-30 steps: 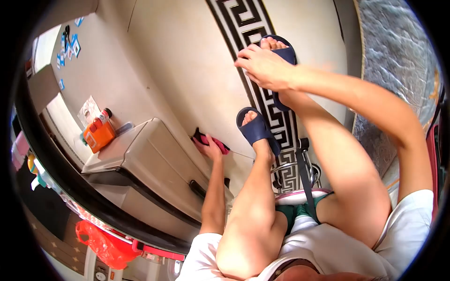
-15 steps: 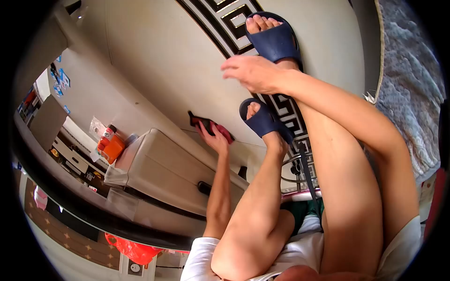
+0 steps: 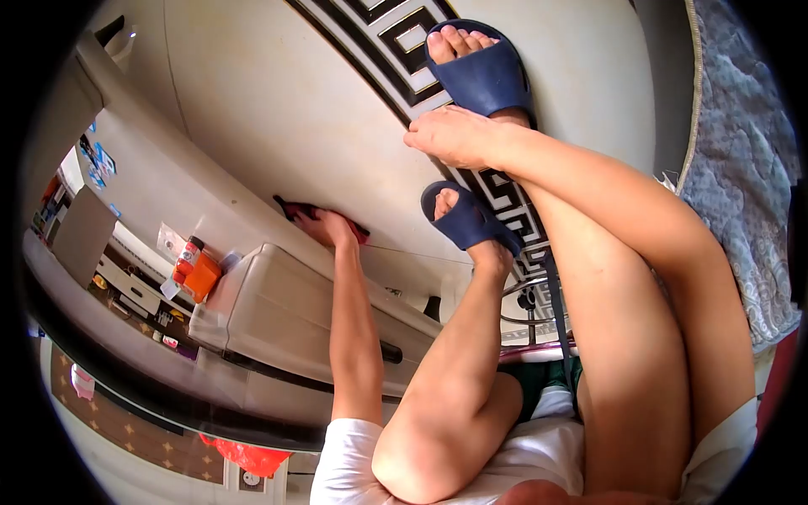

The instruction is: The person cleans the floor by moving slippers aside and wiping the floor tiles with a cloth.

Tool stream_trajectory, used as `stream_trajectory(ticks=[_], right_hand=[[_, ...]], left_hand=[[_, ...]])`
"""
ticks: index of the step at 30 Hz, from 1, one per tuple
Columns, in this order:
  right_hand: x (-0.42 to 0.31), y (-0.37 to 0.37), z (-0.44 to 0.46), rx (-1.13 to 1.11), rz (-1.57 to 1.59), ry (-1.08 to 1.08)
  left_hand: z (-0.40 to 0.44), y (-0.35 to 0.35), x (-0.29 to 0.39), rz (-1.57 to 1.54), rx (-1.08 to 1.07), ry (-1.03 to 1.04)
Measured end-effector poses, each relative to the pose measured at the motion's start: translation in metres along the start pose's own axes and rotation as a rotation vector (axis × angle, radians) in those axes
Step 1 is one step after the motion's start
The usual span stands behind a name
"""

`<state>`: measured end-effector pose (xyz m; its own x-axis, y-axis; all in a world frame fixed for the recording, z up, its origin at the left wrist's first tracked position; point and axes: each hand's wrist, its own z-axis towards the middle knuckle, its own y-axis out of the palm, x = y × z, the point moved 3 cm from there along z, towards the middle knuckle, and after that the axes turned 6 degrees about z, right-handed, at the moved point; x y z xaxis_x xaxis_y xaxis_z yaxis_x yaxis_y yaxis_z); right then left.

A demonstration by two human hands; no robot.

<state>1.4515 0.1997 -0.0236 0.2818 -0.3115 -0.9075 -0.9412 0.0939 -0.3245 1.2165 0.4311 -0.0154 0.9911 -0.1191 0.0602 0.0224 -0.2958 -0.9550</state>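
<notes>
My left hand (image 3: 324,227) rests low at the floor, its fingers over a flat black and pink item (image 3: 293,209). The hand hides most of that item, so its exact kind cannot be made out. Beside the ankle of the farther foot is my right hand (image 3: 452,136), back upward, fingers together and slightly curled. Nothing shows in it, and its palm is hidden. A dark blue slipper (image 3: 484,80) on that foot lies just above the right hand. The other dark blue slipper (image 3: 465,225) is between the two hands.
A beige drawer cabinet (image 3: 286,295) stands at the left, beside an orange container (image 3: 202,276) and a red bottle (image 3: 187,255). A dark table edge (image 3: 168,396) curves along the lower left. Grey-blue quilted fabric (image 3: 741,168) hangs at the right. A patterned band (image 3: 404,42) crosses the floor.
My left hand and the black and pink item have moved left, away from the nearer slipper. My right hand has come from over the farther slipper's toes to the ankle. The view has shifted.
</notes>
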Motion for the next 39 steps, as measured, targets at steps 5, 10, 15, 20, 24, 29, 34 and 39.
stream_trajectory(ticks=[5,10,15,20,24,29,34,39], right_hand=[[0.002,0.001,0.001,0.042,0.037,-0.003],[0.003,-0.004,0.004,0.009,0.013,0.001],[0.001,-0.002,0.004,-0.105,0.018,0.062],[0.003,-0.004,0.004,0.01,0.071,0.024],[0.001,0.0,0.003,-0.009,0.057,0.018],[-0.001,-0.004,0.002,0.033,0.068,0.028],[0.002,0.001,0.004,0.036,0.073,0.018],[0.001,0.001,0.003,0.032,0.091,0.032]], left_hand=[[-0.031,0.016,-0.027,0.028,0.012,0.175],[-0.026,0.026,-0.04,-0.027,-0.065,-0.045],[0.008,0.009,-0.004,0.103,-0.035,-0.041],[-0.011,0.0,0.003,0.138,-0.061,0.076],[0.02,0.013,-0.029,0.14,-0.085,-0.006],[0.015,0.023,-0.034,0.05,-0.083,0.033],[0.023,0.008,-0.021,0.165,-0.146,-0.062],[0.052,0.033,-0.063,0.114,-0.189,-0.039]])
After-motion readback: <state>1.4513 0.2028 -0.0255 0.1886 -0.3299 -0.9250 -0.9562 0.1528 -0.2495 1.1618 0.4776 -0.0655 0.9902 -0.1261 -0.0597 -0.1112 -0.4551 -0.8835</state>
